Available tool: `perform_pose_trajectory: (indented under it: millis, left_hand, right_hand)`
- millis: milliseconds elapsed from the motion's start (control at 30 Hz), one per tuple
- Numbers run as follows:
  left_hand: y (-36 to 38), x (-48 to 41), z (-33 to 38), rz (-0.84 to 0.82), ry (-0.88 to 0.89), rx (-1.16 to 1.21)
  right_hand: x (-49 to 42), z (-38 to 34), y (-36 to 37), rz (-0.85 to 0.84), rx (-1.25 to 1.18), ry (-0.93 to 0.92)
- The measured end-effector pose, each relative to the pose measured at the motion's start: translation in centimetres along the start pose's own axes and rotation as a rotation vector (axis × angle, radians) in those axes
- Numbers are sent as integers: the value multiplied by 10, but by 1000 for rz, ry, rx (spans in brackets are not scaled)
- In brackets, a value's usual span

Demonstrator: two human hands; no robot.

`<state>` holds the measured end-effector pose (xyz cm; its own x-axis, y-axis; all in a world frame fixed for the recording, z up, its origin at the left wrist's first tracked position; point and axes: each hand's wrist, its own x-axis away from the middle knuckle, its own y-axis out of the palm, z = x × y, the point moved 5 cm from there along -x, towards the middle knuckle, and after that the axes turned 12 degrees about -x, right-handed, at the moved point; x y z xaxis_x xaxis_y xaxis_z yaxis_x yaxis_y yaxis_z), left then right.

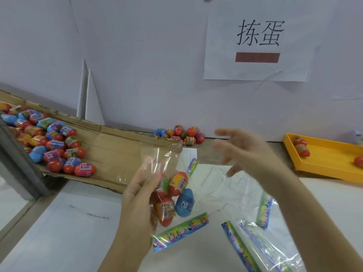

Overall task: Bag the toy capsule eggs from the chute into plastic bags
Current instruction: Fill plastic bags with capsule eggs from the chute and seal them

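The bag (157, 163) gripped in the left hand (140, 195) is thin clear plastic film, glossy and creased, catching glare. The eggs (184, 202) inside it are smooth shiny plastic in red, orange and blue, banded with printed wrap labels. Left of that hand the chute (117, 146) is brown cardboard, matt and rough, with ragged torn edges; the loose eggs (55, 144) on it have the same gloss. Below the right hand (245, 152) the flat bags (237, 246) are clear shiny film with bright printed strips, lying on a smooth white table top (68, 232). Right of that hand the tray (330, 160) is yellow plastic with a perforated floor. Above it, the sign (255, 71) is matt white paper.
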<state>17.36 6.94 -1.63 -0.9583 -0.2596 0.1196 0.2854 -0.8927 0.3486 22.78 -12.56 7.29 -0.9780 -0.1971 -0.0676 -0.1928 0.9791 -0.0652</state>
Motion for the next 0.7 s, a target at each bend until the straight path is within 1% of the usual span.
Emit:
perform_pose_trajectory:
  millis: [67, 100, 133, 233, 333, 400, 500, 600, 700]
  left_hand:
    - [2, 2, 3, -51, 20, 16]
    - [4, 3, 4, -83, 34, 26]
    - [4, 3, 5, -104, 46, 35]
    - [6, 6, 7, -133, 62, 49]
    - [10, 9, 9, -138, 78, -10]
    - [10, 10, 9, -108, 67, -45]
    - [9, 9, 6, -60, 38, -21]
    - [9, 9, 7, -36, 40, -43]
    - [10, 10, 8, -32, 40, -49]
  right_hand:
    - [8, 23, 35, -194, 45, 183]
    - [13, 33, 49, -267, 34, 240]
    - [16, 41, 57, -290, -15, 255]
    - [20, 51, 61, -185, -212, 229]
    - [21, 48, 53, -104, -327, 183]
    - [20, 46, 49, -88, -342, 166]
    - [19, 46, 46, -78, -302, 188]
    - [17, 50, 43, -26, -262, 170]
    - [15, 51, 42, -7, -331, 140]
